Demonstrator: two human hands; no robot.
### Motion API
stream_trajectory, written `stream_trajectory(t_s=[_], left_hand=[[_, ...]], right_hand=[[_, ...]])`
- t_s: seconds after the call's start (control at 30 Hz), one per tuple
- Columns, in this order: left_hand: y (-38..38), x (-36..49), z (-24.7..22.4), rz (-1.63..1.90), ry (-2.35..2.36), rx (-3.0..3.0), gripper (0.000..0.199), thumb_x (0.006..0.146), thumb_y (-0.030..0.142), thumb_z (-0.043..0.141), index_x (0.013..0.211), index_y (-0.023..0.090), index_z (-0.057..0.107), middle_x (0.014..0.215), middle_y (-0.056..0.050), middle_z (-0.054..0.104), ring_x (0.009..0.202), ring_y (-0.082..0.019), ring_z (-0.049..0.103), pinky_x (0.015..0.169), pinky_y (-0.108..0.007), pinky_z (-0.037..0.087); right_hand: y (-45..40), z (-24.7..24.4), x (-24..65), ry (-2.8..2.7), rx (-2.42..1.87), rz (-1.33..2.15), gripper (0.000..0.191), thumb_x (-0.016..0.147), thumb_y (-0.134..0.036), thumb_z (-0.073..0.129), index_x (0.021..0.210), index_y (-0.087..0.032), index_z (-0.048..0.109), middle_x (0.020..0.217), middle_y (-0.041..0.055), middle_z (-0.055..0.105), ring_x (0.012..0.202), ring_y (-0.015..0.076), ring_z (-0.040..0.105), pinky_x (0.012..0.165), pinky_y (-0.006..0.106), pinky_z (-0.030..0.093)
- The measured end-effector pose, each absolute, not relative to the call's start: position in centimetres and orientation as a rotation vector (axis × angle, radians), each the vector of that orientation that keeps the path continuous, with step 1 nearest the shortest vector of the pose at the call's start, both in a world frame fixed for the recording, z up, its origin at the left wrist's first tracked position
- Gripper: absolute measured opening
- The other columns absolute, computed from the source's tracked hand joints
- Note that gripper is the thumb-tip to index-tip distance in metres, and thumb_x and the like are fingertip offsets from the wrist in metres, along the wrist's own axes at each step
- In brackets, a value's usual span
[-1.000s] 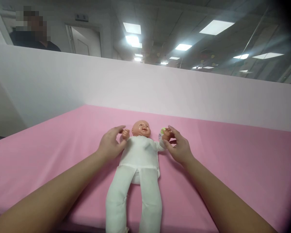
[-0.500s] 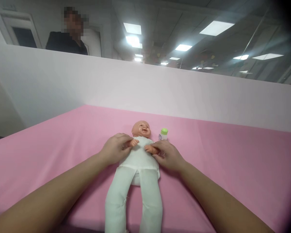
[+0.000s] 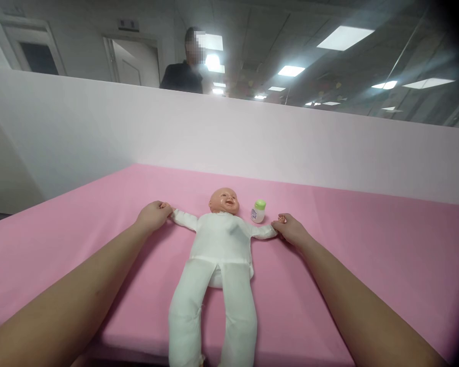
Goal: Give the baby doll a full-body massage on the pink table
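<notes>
A baby doll (image 3: 222, 239) with a hard head and a white cloth body lies on its back on the pink-covered table (image 3: 110, 204). Its arms are stretched out to both sides. My left hand (image 3: 155, 216) is closed round the doll's hand at the left. On the right, my right hand (image 3: 291, 229) grips the doll's other hand between thumb and fingers. A small clear bottle (image 3: 258, 211) with a green cap stands beside the doll's head, just left of my right hand.
A white wall panel (image 3: 252, 137) runs behind the pink surface. Beyond it, a person in dark clothes (image 3: 181, 76) is seen near an open door (image 3: 132, 63). Ceiling lights shine at the upper right.
Both my hands have moved outward from the doll's chest, spreading its arms sideways. The bottle is now fully in view. The person behind the wall has moved to the right.
</notes>
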State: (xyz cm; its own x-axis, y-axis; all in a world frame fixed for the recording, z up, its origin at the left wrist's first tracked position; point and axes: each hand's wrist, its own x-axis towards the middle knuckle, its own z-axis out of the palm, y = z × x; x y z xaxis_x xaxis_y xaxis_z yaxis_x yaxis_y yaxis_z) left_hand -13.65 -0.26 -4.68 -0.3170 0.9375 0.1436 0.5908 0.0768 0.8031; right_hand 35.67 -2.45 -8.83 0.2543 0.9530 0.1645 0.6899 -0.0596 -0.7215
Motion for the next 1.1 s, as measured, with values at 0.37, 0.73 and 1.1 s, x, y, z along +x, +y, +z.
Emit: stream_trajectory(t_s=[0.37,0.73,1.1], left_hand=[[-2.9,-10.9,-2.7,1.382,1.619,1.589,0.040,0.074,0.045,0.076,0.105,0.020,0.072,0.100,-0.006,0.076,0.090,-0.024,0.069,0.075,-0.032,0.052],[-7.3,-5.2,-1.4,0.728,1.056,2.735,0.021,0.084,0.024,0.064,0.099,0.027,0.078,0.096,-0.005,0.075,0.098,-0.025,0.067,0.088,-0.037,0.052],[-5.5,-7.2,-1.8,1.133,1.449,2.090,0.031,0.086,0.049,0.066,0.103,0.024,0.073,0.101,-0.004,0.075,0.085,-0.021,0.066,0.076,-0.032,0.052]], right_hand=[[-5.1,-5.9,31.5,-1.593,-1.549,0.159,0.075,0.089,-0.042,0.064,0.156,-0.026,0.034,0.135,0.0113,0.066,0.094,0.0237,0.071,0.089,0.041,0.057],[-9.8,-4.3,24.8,-2.389,-0.882,-0.160,0.029,0.097,-0.019,0.062,0.123,-0.029,0.071,0.114,0.0064,0.072,0.105,0.0246,0.064,0.095,0.044,0.052],[-8.4,-3.6,28.1,-2.080,-1.224,0.042,0.045,0.091,-0.025,0.064,0.135,-0.034,0.062,0.120,0.0029,0.072,0.102,0.0243,0.068,0.090,0.039,0.055]])
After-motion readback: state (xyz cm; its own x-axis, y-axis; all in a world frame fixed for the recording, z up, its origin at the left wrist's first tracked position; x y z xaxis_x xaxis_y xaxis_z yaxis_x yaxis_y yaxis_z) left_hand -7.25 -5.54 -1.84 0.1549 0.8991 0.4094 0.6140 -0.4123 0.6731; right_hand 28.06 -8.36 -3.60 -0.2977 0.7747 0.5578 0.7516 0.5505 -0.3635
